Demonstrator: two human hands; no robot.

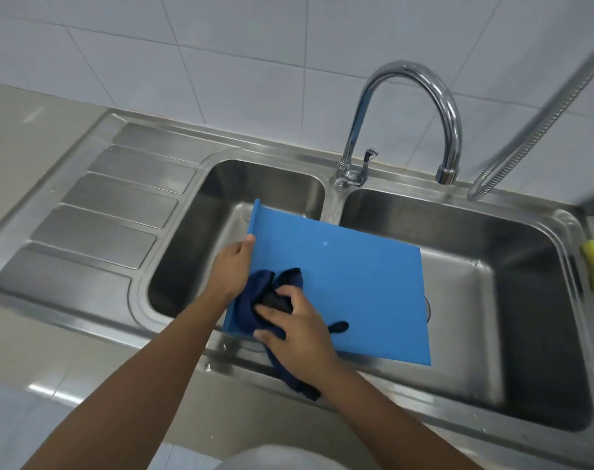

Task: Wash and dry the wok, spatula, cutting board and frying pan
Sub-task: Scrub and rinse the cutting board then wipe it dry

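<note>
Two hands mid-frame: left hand [232, 266] clamps its fingers on the cutting board [339, 276], steadying it so right hand [299, 329], fingers spread, presses the cloth [254, 300] dry across it.

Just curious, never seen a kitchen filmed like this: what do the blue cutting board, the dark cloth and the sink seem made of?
The cutting board: probably plastic; even matte blue, thin, with a moulded lip along one edge. The cloth: soft textile, dark navy; it bunches and folds. The sink: stainless steel by the look; brushed grey with soft reflections.
</note>
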